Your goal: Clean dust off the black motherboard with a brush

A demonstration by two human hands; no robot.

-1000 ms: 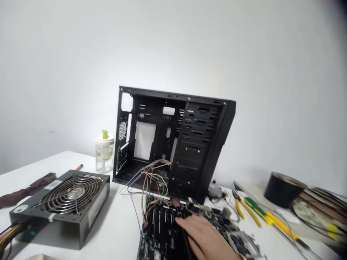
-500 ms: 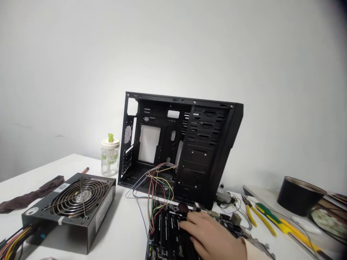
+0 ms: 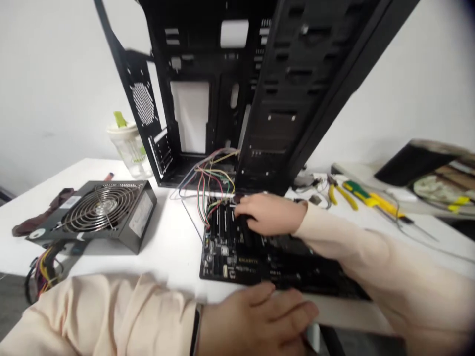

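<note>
At motherboard (image 3: 237,269) | right fingers (image 3: 248,206) half-curled, grasp hidden | left fingers (image 3: 295,318) slightly parted

GIGABYTE (image 3: 248,260) on the motherboard (image 3: 267,259) — lettering (image 3: 140,159) on the bottle (image 3: 127,147) is blurred.

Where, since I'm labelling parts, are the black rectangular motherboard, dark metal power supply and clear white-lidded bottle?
Black rectangular motherboard (image 3: 256,262): head view, beside its gold lettering.
Dark metal power supply (image 3: 106,207): head view, middle of its fan grille.
Clear white-lidded bottle (image 3: 130,153): head view, on its body.
</note>
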